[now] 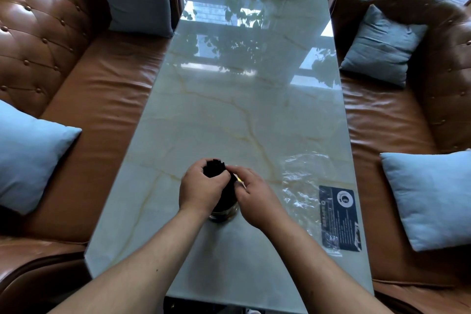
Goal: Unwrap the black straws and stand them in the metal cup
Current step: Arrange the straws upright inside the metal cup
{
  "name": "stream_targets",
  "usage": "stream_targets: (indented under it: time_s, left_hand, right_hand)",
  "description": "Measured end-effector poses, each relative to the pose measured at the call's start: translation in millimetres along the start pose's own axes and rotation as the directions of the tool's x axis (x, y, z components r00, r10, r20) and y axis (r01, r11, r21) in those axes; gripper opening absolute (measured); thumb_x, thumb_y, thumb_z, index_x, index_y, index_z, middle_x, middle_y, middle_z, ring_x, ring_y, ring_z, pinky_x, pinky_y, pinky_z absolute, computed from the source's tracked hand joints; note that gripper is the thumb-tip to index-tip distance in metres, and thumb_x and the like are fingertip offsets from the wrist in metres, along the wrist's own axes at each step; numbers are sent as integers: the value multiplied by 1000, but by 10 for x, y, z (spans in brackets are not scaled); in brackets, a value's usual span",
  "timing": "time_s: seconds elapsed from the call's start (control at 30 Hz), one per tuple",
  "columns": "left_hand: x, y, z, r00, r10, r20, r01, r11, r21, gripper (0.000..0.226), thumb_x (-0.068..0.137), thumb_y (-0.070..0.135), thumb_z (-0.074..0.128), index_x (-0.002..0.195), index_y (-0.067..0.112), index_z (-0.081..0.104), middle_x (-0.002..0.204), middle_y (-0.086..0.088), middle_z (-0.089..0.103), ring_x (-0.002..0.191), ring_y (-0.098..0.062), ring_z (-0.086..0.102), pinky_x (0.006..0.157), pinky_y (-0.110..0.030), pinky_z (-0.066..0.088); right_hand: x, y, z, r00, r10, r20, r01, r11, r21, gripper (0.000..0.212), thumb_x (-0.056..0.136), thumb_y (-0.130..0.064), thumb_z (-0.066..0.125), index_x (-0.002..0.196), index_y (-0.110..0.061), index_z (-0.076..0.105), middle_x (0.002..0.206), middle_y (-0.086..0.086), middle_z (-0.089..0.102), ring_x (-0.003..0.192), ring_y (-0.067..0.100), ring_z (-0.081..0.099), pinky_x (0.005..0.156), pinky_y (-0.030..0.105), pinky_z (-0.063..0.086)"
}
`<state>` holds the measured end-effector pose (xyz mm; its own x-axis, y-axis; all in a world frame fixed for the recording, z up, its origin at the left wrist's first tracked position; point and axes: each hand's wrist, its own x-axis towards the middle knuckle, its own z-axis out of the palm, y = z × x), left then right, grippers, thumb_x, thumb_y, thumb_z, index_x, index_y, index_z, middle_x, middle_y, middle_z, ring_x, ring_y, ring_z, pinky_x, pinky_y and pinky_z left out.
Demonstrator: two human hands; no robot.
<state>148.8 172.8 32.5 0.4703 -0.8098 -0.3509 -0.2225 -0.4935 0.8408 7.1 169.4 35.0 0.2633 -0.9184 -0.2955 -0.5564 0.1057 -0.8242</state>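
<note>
Black plastic drinking straws, gathered as a tight bundle, stand upright in the short cylindrical metal cup, which rests on the pale green marble-patterned table near its close end, on the centre line. The left hand is curled around the upper part of the bundle, fingers closed firmly about it just above the cup. The right hand lies against the bundle on the cup's right side, its thumb and forefinger pinched together at the straws; whether they hold a remnant of wrapping or only steady the bundle cannot be told. To the right of the cup, well apart from it, lies the crumpled clear plastic wrapper with a dark printed label, evidently already removed. The step in hand appears to be the last one: seating the unwrapped straws in the cup. The next move probably calls for loosening both grips gradually, so that the straws settle against the cup's rim without tipping the light cup over, then withdrawing the hands clear.
</note>
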Motion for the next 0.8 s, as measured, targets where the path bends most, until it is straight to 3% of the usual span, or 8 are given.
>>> stream_targets:
  time_s: [0.13,0.3,0.4,0.47,0.53,0.63,0.73,0.8]
  left_hand:
    - [18,-48,-2,1000,20,19,-21,998,54,28,62,51,75,86,38,68,76,19,71,76,-5,69,68,-32,58]
    - [31,-89,13,999,-19,27,16,995,96,78,56,57,80,128,36,57,115,15,65,105,-9,63,94,-33,53]
    - [52,-94,12,996,-8,84,-6,987,163,48,57,58,80,97,35,69,97,10,73,92,-11,69,83,-37,58]
    - [61,-77,4,995,26,100,-46,978,201,33,59,55,78,81,34,69,84,9,72,83,-11,69,73,-34,57]
    - [77,-73,1,995,55,89,-73,975,208,28,61,52,78,77,32,68,78,9,71,79,-11,68,66,-31,53]
    - [75,-62,13,996,53,77,-63,990,129,21,62,47,76,77,33,70,72,10,73,71,-4,69,61,-29,52]
    - [52,-48,46,997,25,68,-26,1000,4,18,64,44,76,78,33,73,74,10,75,72,-7,72,69,-37,59]
    - [39,2,64,1000,9,20,-7,998,-58,19,62,44,76,80,38,74,76,17,75,74,-3,71,74,-35,59]
  right_hand:
    - [-4,-14,29,999,17,33,-18,999,44,59,95,-4,45,146,-29,59,144,-7,61,130,2,52,107,11,35]
    - [5,-19,54,999,34,-33,-32,998,60,58,93,-6,45,145,-27,60,138,-10,64,125,0,54,95,-2,30]
    - [6,-35,71,999,5,-33,-2,996,91,60,87,-3,44,136,-30,66,128,-10,68,117,0,58,96,6,37]
    - [0,-40,83,1000,3,-17,-2,996,93,65,86,1,43,139,-30,64,131,-11,66,119,-3,55,98,2,34]
    - [-2,-32,87,1000,-4,-18,6,997,75,67,87,3,44,145,-26,61,139,-8,63,125,-3,51,104,1,30]
    - [-10,-39,83,999,-25,-30,27,997,69,64,89,5,44,145,-21,62,148,-2,60,136,4,49,117,14,31]
    - [-25,-68,55,998,-28,-53,32,997,70,60,93,3,45,145,-21,62,154,0,54,144,9,44,124,28,29]
    - [-32,-88,21,994,-35,-99,40,998,47,58,95,0,46,148,-21,58,156,-2,52,147,8,40,124,26,27]
